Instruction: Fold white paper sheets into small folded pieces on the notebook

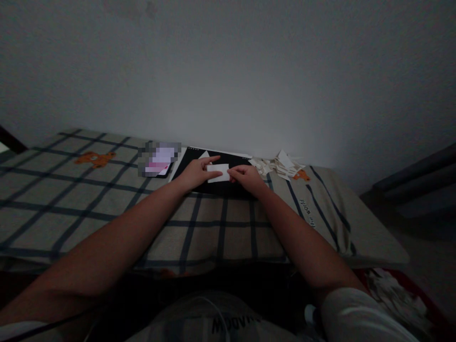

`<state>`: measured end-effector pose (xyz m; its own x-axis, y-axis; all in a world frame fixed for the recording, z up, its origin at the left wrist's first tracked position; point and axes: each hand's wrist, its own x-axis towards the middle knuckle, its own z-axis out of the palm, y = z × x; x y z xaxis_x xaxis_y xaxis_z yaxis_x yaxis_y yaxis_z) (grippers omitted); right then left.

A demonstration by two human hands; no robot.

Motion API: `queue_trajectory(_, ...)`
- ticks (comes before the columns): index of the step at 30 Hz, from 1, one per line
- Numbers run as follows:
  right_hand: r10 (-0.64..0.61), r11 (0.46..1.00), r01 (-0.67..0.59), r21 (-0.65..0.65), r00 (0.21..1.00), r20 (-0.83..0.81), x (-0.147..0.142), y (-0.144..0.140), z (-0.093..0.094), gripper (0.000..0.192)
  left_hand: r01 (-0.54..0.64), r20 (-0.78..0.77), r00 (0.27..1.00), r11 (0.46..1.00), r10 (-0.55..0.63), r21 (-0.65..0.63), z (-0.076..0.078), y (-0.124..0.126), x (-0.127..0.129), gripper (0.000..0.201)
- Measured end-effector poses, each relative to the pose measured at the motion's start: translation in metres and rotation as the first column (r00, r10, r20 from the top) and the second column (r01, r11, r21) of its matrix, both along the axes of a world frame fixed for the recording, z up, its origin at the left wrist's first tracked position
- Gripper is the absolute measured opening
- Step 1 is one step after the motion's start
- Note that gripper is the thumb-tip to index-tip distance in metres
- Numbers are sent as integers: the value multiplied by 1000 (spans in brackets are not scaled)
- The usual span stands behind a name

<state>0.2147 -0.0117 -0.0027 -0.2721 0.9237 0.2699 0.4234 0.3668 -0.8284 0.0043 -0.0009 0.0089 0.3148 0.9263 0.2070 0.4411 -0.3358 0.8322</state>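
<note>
Between my hands is a small white piece of paper (218, 173), held over a black sheet or board (228, 189) with pale edges. My left hand (198, 174) has its thumb across the paper's left part, the index finger stretched out beyond it. The fingers of my right hand (248, 177) pinch the paper's right edge. Just behind my left hand, another white paper piece (204, 155) with a pointed corner lies on the black surface. To the right of my right hand is a heap of folded white paper pieces (283, 166).
A checked cloth (107, 190) with bear prints covers the table, which stands against a grey wall (228, 71). Left of the black board lies a phone (161, 159) with a lit, blurred-out screen. A red container (409, 289) holding pale crumpled material is at lower right.
</note>
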Motion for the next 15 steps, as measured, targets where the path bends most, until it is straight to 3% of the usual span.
queue_trajectory(11,-17,999,15,-50,999,-39,-1,-1,0,31,-2,-19,1000,1000,2,17,-3,3,-2,69)
queue_trajectory(15,-17,1000,17,0,1000,-19,2,0,-1,30,-33,56,998,999,35,-31,-2,2,-1,70)
